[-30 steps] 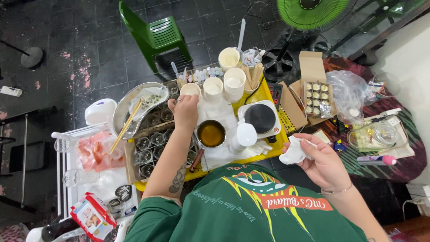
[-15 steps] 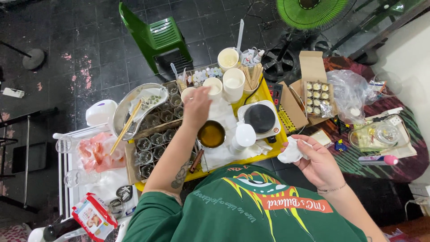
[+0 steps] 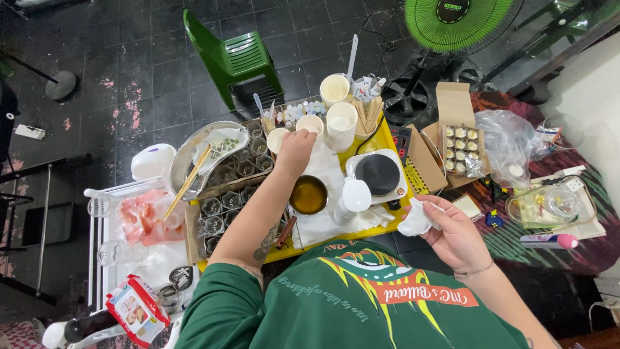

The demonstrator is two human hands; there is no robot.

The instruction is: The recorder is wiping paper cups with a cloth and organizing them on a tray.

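**Two hands over a crowded yellow tray**

The person in a green shirt (image 3: 361,304) leans over a yellow tray (image 3: 381,223) that is full of small things. The left hand (image 3: 294,150) is stretched forward over the tray, with the fingers curled down onto a paper cup (image 3: 278,137); it seems to grip the rim of the cup, but the fingertips are hidden by the back of the hand, so I cannot tell this exactly. Just beside this cup stands a second paper cup (image 3: 311,123), and behind it a tall stack of cups (image 3: 341,125). Below the left wrist there is a small metal pot (image 3: 309,194) with a dark yellow liquid inside.

The right hand (image 3: 452,229) is at the right edge of the tray, well apart from the left one. Its fingers are closed around a crumpled white tissue (image 3: 415,221).

Near the middle of the tray is a small hot plate (image 3: 378,175) with a black round top. At the left side, many small glass jars (image 3: 226,194) stand in rows, and a metal bowl (image 3: 203,152) with wooden chopsticks (image 3: 187,182) lies next to them. A green plastic chair (image 3: 232,58) and a green fan (image 3: 458,22) stand on the dark floor.
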